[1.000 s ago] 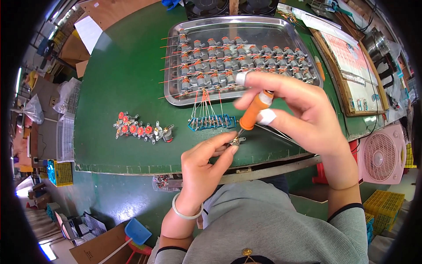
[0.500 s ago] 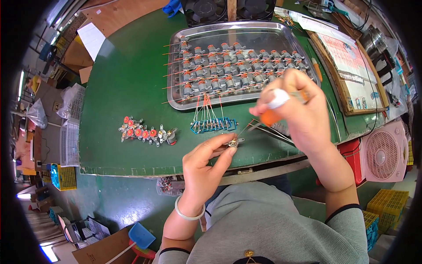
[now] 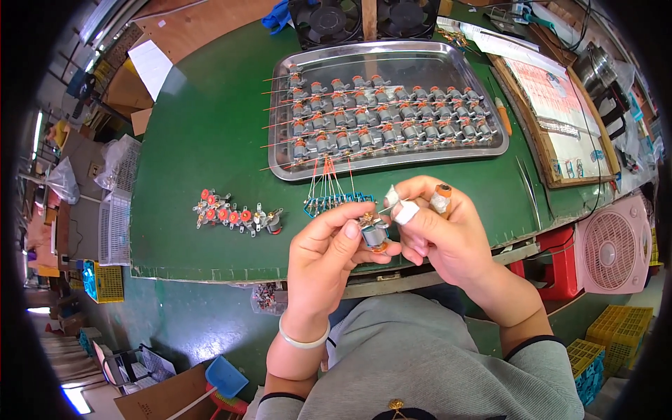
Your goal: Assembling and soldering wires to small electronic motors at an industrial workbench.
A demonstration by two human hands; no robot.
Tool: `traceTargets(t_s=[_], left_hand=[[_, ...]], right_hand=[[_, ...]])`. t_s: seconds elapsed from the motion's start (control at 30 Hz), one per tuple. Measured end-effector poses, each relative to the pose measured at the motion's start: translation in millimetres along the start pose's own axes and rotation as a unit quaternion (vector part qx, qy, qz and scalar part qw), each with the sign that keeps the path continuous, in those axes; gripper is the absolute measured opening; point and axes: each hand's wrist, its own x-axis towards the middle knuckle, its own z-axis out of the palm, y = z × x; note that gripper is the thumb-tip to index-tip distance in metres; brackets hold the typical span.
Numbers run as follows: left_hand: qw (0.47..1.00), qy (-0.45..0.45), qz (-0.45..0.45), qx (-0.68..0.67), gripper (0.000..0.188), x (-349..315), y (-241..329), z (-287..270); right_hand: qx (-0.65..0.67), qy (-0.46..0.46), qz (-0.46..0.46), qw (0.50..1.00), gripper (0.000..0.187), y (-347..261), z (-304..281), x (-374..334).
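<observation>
My left hand point(image 3: 324, 245) pinches a small grey cylindrical electrical part point(image 3: 373, 236) with metal lugs and an orange end, above the table's front edge. Closed close beside it is my right hand point(image 3: 448, 234), its white-taped fingertips almost at the lugs. A small hand tool with a brown-ended handle point(image 3: 442, 192) sticks up between its fingers; a thin tip points at the part, and the rest is hidden. Behind my left hand lies a bundle of blue-framed pieces with orange-tipped leads point(image 3: 334, 203), partly covered. Several loose parts with red ends point(image 3: 225, 215) lie to the left.
A metal tray point(image 3: 294, 170) behind my hands holds rows of similar grey parts threaded on thin wires. Two black fans point(image 3: 329, 22) stand behind it. To the right are an orange-handled tool point(image 3: 502, 117), a wooden-framed board with papers point(image 3: 549, 105) and a pink fan point(image 3: 610, 245).
My right hand has come down and left from near the tray's front right corner to the part. My left hand has turned the part, so its grey body and orange end now show.
</observation>
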Motion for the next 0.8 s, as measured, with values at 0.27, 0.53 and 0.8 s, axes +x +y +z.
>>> traceTargets(t_s=[0.27,0.53,0.8], left_hand=[[1.000,0.000,0.001,0.005,0.026,0.7,-1.8,0.4],[0.999,-0.025,-0.009,-0.035,0.027,2.5,3.9,-3.4],[0.999,0.009,0.007,-0.042,0.025,7.8,2.5,3.1]], right_hand=[[-0.031,0.007,-0.034,0.999,0.011,3.3,1.1,-2.0],[-0.011,0.044,-0.032,0.998,0.016,-2.5,-9.3,-7.7],[-0.239,-0.001,-0.078,0.968,0.025,8.1,0.4,-17.6]])
